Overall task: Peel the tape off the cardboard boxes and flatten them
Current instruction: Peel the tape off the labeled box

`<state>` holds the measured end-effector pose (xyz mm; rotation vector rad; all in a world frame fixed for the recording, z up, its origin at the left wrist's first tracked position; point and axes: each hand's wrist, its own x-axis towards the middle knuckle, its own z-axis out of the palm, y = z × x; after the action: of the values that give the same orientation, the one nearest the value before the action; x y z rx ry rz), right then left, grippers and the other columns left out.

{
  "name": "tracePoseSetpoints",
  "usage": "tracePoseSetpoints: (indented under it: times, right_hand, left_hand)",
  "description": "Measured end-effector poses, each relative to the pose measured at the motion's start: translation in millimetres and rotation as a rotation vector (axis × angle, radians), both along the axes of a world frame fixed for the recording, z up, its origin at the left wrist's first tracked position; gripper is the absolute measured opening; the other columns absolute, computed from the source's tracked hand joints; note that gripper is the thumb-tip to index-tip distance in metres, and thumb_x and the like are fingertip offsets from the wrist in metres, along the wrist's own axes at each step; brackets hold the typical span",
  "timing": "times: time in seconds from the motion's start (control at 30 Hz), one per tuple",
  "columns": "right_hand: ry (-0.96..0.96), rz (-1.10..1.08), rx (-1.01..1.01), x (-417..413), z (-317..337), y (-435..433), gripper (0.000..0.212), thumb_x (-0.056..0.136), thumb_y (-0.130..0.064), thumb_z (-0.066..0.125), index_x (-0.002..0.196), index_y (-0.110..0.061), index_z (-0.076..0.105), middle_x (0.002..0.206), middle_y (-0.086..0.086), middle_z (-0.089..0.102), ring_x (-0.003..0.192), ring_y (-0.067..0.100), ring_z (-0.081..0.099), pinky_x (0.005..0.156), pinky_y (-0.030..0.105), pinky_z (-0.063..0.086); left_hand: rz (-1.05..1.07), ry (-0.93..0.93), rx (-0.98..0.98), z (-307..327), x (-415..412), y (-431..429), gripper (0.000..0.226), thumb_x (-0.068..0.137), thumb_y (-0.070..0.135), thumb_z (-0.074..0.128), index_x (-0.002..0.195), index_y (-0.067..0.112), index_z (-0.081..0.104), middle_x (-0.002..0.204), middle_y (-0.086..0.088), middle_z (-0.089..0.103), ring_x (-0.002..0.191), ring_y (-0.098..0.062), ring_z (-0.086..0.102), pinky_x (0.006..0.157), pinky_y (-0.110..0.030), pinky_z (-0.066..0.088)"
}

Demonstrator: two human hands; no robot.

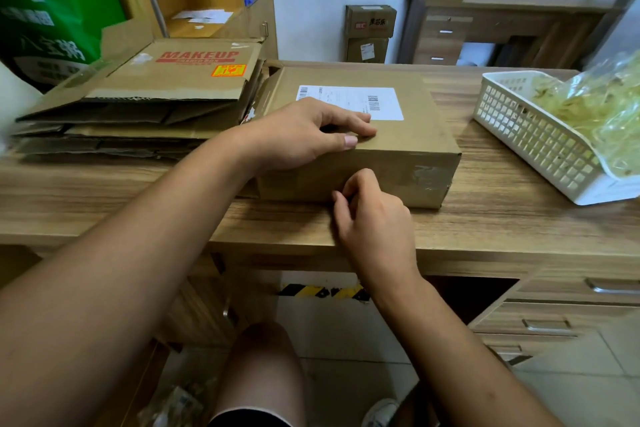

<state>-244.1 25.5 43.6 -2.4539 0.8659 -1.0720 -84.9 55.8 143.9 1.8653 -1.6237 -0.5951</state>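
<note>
A closed brown cardboard box (pixel 408 135) with a white shipping label (pixel 349 101) lies flat on the wooden desk (pixel 485 222). My left hand (pixel 304 135) rests on the box's top near its front edge, fingers bent and pressing down. My right hand (pixel 370 215) is at the lower front face of the box, thumb and fingertips curled together in a pinch at the bottom edge; whether tape is between them is hidden. A strip of clear tape (pixel 427 175) shows on the front face to the right.
A stack of flattened cardboard (pixel 145 107), topped by a sheet printed MAKEUP, lies left of the box. A white plastic basket (pixel 540 142) holding crumpled tape stands at the right. A green bag (pixel 52 10) and shelves are behind; more boxes (pixel 370 31) stand by the far wall.
</note>
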Motion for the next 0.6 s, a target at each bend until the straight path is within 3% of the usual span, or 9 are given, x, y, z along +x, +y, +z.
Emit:
tracePoseSetpoints:
  times: [0.13,0.23,0.33,0.43,0.6]
  right_hand:
    - [-0.004,-0.011,0.009,1,1,0,0.019,0.098,-0.026,0.062,0.091,-0.019,0.046,0.067,-0.001,0.061,0.062,0.032,0.063,0.054,0.033,0.035]
    - [-0.016,-0.055,-0.011,3,2,3,0.015,0.096,-0.021,0.063,0.091,-0.015,0.05,0.062,-0.003,0.052,0.058,0.034,0.061,0.053,0.033,0.035]
    - [-0.005,-0.039,0.017,1,3,2,0.012,0.096,-0.021,0.062,0.096,-0.012,0.054,0.068,0.003,0.063,0.064,0.035,0.064,0.055,0.039,0.044]
    - [0.016,-0.004,0.046,-6,3,4,0.015,0.097,-0.027,0.063,0.101,-0.014,0.059,0.075,0.001,0.068,0.07,0.026,0.066,0.063,0.042,0.051]
    - [-0.015,-0.092,-0.04,1,0,14,0.012,0.097,-0.024,0.066,0.1,-0.013,0.067,0.078,0.0,0.071,0.07,0.025,0.068,0.059,0.037,0.051]
  left_hand:
    - [-0.006,0.004,0.012,-1,2,-1,0.029,0.1,0.027,0.06,0.123,0.042,0.068,0.138,0.034,0.051,0.104,0.035,0.035,0.082,0.004,0.02]
    - [-0.006,-0.004,0.011,0,2,-1,0.029,0.099,0.028,0.06,0.123,0.043,0.068,0.137,0.036,0.051,0.103,0.036,0.036,0.079,0.007,0.022]
    - [0.001,-0.006,0.012,0,2,-1,0.029,0.099,0.029,0.06,0.123,0.043,0.068,0.138,0.035,0.051,0.117,0.022,0.039,0.085,-0.001,0.021]
    - [-0.007,0.002,0.004,-1,3,-2,0.029,0.099,0.027,0.06,0.123,0.041,0.069,0.137,0.034,0.052,0.105,0.033,0.037,0.081,0.007,0.024]
    - [-0.01,-0.002,-0.018,-3,3,-3,0.029,0.099,0.027,0.062,0.123,0.039,0.069,0.137,0.033,0.053,0.098,0.04,0.035,0.079,0.013,0.023]
